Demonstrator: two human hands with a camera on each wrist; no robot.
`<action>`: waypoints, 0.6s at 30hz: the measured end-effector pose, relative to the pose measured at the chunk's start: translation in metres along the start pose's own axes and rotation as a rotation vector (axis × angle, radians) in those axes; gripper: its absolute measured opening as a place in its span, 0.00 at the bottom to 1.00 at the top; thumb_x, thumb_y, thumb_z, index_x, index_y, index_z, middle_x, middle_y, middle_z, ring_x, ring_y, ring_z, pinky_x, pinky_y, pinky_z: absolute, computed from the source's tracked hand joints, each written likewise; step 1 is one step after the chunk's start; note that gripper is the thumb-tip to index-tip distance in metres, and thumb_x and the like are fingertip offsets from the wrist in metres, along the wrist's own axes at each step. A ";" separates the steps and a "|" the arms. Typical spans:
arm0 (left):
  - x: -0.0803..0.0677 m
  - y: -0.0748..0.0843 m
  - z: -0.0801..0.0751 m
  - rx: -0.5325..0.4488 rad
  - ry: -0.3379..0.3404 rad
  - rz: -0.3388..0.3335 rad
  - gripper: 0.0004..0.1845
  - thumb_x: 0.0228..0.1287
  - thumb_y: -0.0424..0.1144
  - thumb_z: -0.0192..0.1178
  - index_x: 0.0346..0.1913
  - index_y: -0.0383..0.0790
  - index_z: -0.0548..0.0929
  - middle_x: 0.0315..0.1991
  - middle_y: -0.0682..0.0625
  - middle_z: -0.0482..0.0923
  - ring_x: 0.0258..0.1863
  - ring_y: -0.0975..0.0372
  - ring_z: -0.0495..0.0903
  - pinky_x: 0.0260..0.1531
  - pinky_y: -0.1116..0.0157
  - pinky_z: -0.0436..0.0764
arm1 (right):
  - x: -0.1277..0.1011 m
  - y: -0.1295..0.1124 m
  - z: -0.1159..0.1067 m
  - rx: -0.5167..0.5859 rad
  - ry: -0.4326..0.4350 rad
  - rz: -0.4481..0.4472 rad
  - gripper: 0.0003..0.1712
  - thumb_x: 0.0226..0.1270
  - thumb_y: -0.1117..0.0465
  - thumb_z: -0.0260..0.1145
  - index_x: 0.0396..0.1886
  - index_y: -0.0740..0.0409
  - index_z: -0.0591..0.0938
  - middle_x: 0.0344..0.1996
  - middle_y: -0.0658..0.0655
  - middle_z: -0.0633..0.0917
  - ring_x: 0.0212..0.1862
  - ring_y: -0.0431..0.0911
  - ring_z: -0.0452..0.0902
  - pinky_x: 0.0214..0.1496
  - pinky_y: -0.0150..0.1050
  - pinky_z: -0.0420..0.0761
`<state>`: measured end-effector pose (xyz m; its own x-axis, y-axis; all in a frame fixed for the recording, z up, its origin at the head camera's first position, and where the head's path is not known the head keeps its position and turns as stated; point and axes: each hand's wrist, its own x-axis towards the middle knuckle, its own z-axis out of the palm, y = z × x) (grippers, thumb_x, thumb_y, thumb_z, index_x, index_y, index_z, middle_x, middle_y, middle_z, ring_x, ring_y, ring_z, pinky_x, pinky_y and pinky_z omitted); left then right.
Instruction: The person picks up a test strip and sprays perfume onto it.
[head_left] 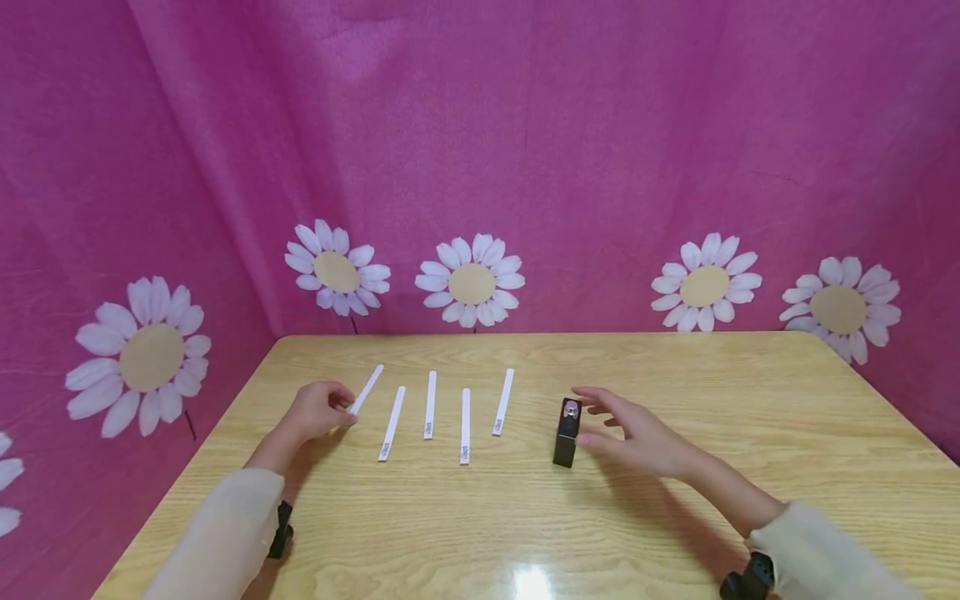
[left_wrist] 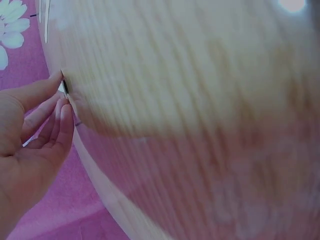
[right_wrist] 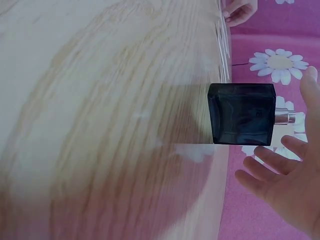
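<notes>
The left grip [head_left: 321, 408] pinches a white strip [head_left: 367, 388] at its two o'clock. The right grip [head_left: 637, 435] is released, the dark bottle [head_left: 566, 435] upright on the tabletop [head_left: 420, 529] at its nine o'clock.

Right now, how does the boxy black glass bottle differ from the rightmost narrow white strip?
The boxy black glass bottle stands upright, while the rightmost narrow white strip lies flat. The bottle is thick and dark; the strip is thin and pale. The bottle has a silvery nozzle on top; the strip carries small print at its near end. Both rest on the wood-grain table.
</notes>
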<state>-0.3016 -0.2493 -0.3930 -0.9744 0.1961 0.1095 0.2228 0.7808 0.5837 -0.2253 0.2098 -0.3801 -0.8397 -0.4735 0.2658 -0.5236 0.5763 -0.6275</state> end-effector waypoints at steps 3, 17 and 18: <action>0.000 -0.002 -0.001 -0.024 0.004 -0.034 0.13 0.48 0.27 0.69 0.38 0.24 0.81 0.31 0.37 0.82 0.32 0.58 0.79 0.31 0.70 0.77 | 0.002 0.000 0.003 0.048 -0.021 0.008 0.36 0.64 0.54 0.67 0.68 0.61 0.66 0.62 0.64 0.76 0.58 0.60 0.76 0.59 0.56 0.79; 0.000 -0.011 -0.005 -0.157 0.000 -0.093 0.18 0.49 0.25 0.68 0.44 0.20 0.79 0.37 0.32 0.82 0.34 0.59 0.81 0.30 0.76 0.77 | 0.009 0.001 0.009 0.055 -0.047 0.029 0.38 0.61 0.54 0.70 0.66 0.64 0.66 0.58 0.65 0.78 0.56 0.59 0.79 0.59 0.53 0.80; 0.000 -0.011 -0.004 -0.166 0.001 -0.102 0.18 0.50 0.24 0.67 0.45 0.21 0.79 0.37 0.32 0.82 0.34 0.59 0.80 0.30 0.76 0.78 | 0.008 0.002 0.010 0.054 -0.045 0.030 0.38 0.61 0.54 0.70 0.66 0.64 0.67 0.57 0.65 0.79 0.56 0.59 0.79 0.59 0.52 0.80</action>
<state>-0.3040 -0.2601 -0.3963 -0.9918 0.1200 0.0436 0.1147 0.6884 0.7162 -0.2317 0.2000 -0.3861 -0.8471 -0.4864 0.2140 -0.4887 0.5548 -0.6733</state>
